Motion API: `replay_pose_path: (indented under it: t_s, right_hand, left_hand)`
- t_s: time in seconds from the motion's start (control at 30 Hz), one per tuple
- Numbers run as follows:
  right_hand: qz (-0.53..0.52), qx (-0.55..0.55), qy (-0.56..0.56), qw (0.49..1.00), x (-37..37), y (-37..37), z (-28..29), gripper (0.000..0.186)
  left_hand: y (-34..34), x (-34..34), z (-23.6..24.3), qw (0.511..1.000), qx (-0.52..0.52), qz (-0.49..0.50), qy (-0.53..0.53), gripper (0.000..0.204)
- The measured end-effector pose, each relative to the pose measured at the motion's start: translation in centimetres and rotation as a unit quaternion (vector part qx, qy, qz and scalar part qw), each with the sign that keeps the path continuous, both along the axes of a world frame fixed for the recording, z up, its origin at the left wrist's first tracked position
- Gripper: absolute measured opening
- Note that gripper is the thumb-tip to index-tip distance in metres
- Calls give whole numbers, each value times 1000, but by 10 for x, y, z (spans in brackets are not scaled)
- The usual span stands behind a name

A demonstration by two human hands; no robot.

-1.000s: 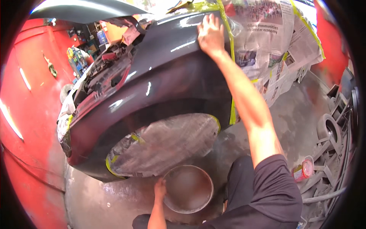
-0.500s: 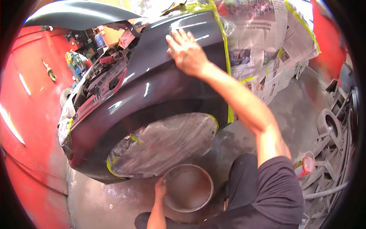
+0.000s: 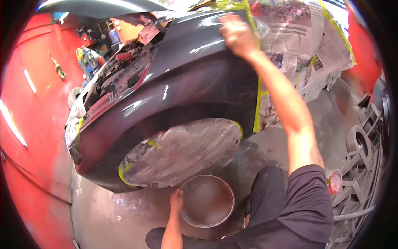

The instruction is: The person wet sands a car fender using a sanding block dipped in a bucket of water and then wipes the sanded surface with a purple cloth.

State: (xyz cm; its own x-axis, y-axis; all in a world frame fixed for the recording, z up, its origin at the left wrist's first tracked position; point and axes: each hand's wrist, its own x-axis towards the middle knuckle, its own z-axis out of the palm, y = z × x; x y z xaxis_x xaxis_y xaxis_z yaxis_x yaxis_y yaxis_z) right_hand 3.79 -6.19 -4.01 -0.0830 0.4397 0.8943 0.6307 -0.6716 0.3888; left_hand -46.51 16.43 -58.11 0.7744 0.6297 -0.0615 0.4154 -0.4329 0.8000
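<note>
My right hand (image 3: 238,35) is against the upper part of a dark grey car fender (image 3: 186,91), close to its taped right edge. Motion smears its fingers, and anything under the palm is hidden. Low in front of the wheel opening, my left hand (image 3: 176,201) grips the left rim of a round basin (image 3: 207,200). The basin looks brownish inside, with a pale rim. Clear plastic sheeting (image 3: 186,149) covers the wheel opening, held by yellow-green tape (image 3: 122,174). Bright light streaks reflect off the fender.
Newspaper sheets (image 3: 290,37) cover the car body right of the fender. The raised hood (image 3: 103,6) hangs over the engine bay (image 3: 120,76). A red wall (image 3: 41,103) stands at the left. Metal stands (image 3: 352,191), a tyre (image 3: 359,143) and a red can (image 3: 334,181) line the right side.
My right hand has slid right and slightly upward across the fender, toward the taped edge. My left hand stays on the basin's rim. The whole view has shifted a little.
</note>
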Motion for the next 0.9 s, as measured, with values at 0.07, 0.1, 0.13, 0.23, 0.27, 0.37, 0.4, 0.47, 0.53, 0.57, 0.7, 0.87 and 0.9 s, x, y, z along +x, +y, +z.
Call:
replay_pose_path:
  t_s: [0.07,0.1,0.13,0.23,0.27,0.37,0.4,0.47,0.53,0.57,0.7,0.87,0.9]
  right_hand:
    - [-20,95,97,991,2,3,7,54]
    - [-61,118,112,985,-7,21,4,55]
    - [-15,109,126,986,-35,44,1,55]
    - [76,89,66,991,-117,125,-24,51]
    - [73,82,69,991,-110,117,-29,51]
    - [144,-39,14,989,-72,62,-10,48]
    - [44,-35,88,995,-59,35,6,52]
    - [-8,66,4,998,2,23,7,49]
    - [89,69,87,990,-69,62,0,51]
    - [61,-8,48,997,-101,96,-10,54]
    - [177,-30,35,983,-108,113,-17,45]
    - [34,32,20,999,-22,33,4,48]
    - [51,59,34,996,-45,61,-7,50]
  left_hand:
    - [21,-5,-9,1000,21,14,5,41]
    - [28,-12,-19,999,36,14,15,41]
    - [28,-14,-25,999,36,23,16,41]
    - [29,-19,-28,992,121,5,-29,39]
    - [20,-17,-24,994,106,9,-16,37]
    - [14,-23,5,993,108,37,4,34]
    - [11,-21,10,992,113,46,10,33]
    - [7,-8,0,992,115,42,16,32]
    - [17,-16,-3,990,126,44,37,30]
    - [15,-21,-6,991,119,36,46,31]
    - [11,-18,-1,989,136,51,18,30]
    - [8,1,9,993,108,38,40,33]
    - [7,-3,10,992,98,33,74,34]
